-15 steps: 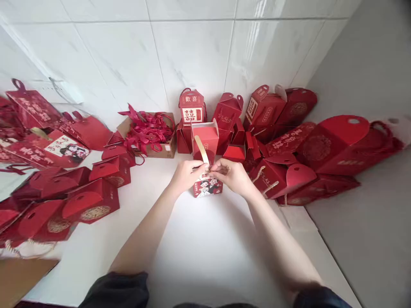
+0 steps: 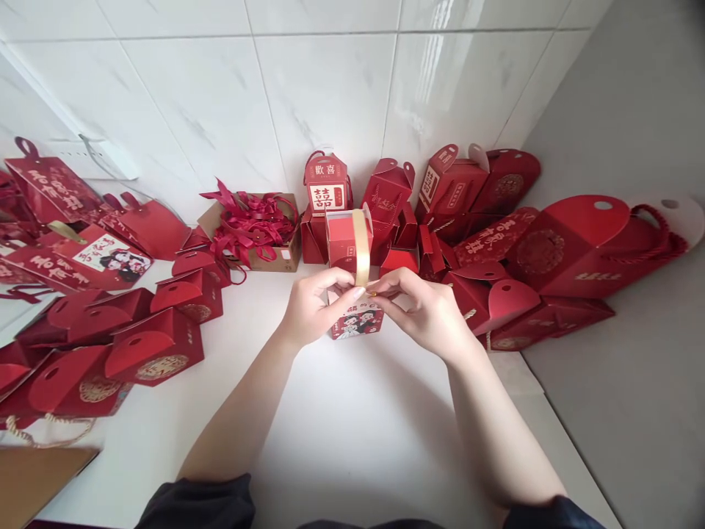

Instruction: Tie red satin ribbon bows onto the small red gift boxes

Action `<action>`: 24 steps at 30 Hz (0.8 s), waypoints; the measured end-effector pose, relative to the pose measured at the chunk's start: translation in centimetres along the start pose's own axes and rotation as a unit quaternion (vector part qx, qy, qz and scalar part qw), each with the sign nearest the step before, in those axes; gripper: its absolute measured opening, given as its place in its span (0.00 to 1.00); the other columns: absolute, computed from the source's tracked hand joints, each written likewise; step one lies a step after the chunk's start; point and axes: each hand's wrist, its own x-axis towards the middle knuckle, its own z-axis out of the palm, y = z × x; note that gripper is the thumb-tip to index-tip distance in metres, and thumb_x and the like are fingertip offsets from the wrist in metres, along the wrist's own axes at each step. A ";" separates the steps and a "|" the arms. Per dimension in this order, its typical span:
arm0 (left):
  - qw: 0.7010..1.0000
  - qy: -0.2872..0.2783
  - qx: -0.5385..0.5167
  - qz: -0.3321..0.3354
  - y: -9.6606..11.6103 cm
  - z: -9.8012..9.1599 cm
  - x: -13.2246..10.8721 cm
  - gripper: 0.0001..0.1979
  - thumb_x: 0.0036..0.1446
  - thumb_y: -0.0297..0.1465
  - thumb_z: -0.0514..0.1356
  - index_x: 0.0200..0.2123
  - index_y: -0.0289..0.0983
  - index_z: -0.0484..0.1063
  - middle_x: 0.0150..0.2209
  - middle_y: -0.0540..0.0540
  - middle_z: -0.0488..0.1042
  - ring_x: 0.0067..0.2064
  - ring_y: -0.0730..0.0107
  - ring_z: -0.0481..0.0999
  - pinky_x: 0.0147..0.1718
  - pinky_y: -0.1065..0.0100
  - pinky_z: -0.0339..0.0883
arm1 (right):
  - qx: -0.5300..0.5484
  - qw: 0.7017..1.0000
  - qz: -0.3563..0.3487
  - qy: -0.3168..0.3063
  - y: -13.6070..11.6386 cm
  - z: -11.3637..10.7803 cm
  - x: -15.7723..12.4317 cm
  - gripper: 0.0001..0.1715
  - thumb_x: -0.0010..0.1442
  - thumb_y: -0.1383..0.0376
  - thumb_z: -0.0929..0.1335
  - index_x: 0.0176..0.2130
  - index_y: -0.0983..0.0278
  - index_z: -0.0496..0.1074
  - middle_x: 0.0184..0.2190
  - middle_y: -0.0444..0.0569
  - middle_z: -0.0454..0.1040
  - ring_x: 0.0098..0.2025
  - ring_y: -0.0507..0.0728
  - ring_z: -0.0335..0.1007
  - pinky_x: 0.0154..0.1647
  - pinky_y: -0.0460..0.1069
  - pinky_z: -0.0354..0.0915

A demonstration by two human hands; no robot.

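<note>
A small red box [image 2: 357,325] with a cartoon couple on its front stands on the white table. My left hand [image 2: 316,305] is closed at its top, thumb and fingers pinching the lower end of a gold ribbon [image 2: 361,246]. The ribbon arches upward in front of a red open-topped box part [image 2: 344,229]; whether this belongs to the same box I cannot tell. My right hand [image 2: 424,308] pinches a tiny gold piece [image 2: 371,294] beside the left fingertips. My fingers hide the upper edge of the couple box.
A cardboard box [image 2: 286,257] full of dark red ribbons [image 2: 253,228] stands behind on the left. Red gift boxes [image 2: 157,345] crowd the left side, with more red boxes [image 2: 490,294] on the right. A tiled wall [image 2: 324,95] closes off the back.
The gold ribbon has swung from leaning left to an upright arch further right. My right hand has shifted slightly right, and the tiny gold piece now shows in its fingertips.
</note>
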 end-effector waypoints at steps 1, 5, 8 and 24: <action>1.000 -0.016 -0.001 -0.001 0.2 0.0 -0.1 0.03 0.58 0.29 0.63 0.33 0.35 0.75 0.30 0.48 0.77 0.32 0.74 0.75 0.33 0.73 0.70 | -0.025 1.000 -0.005 -0.005 -0.2 -0.1 -0.1 0.05 0.64 0.65 0.69 0.42 0.59 0.68 0.37 0.43 0.78 0.34 0.51 0.76 0.33 0.44 0.70; 0.998 -0.057 0.003 0.009 0.5 -0.1 -0.1 0.03 0.59 0.29 0.63 0.34 0.35 0.75 0.31 0.47 0.77 0.33 0.73 0.76 0.34 0.72 0.71 | -0.077 0.997 -0.009 -0.022 -0.6 -0.2 -0.2 0.05 0.64 0.65 0.69 0.41 0.60 0.67 0.37 0.45 0.79 0.35 0.53 0.77 0.31 0.45 0.68; 0.998 -0.044 0.031 0.025 0.6 -0.2 -0.2 0.04 0.57 0.29 0.65 0.32 0.35 0.74 0.29 0.49 0.76 0.31 0.74 0.74 0.32 0.72 0.69 | -0.075 0.997 -0.016 -0.025 -0.9 -0.3 -0.2 0.04 0.64 0.66 0.69 0.40 0.60 0.68 0.36 0.45 0.79 0.35 0.53 0.77 0.31 0.45 0.68; 0.994 -0.055 -0.002 0.099 1.3 -0.6 -0.2 0.03 0.56 0.27 0.66 0.32 0.35 0.74 0.29 0.47 0.77 0.30 0.71 0.76 0.32 0.69 0.71 | 0.140 0.989 0.010 -0.051 -1.6 -1.7 0.1 0.05 0.60 0.68 0.72 0.38 0.62 0.73 0.35 0.44 0.77 0.37 0.51 0.74 0.39 0.47 0.70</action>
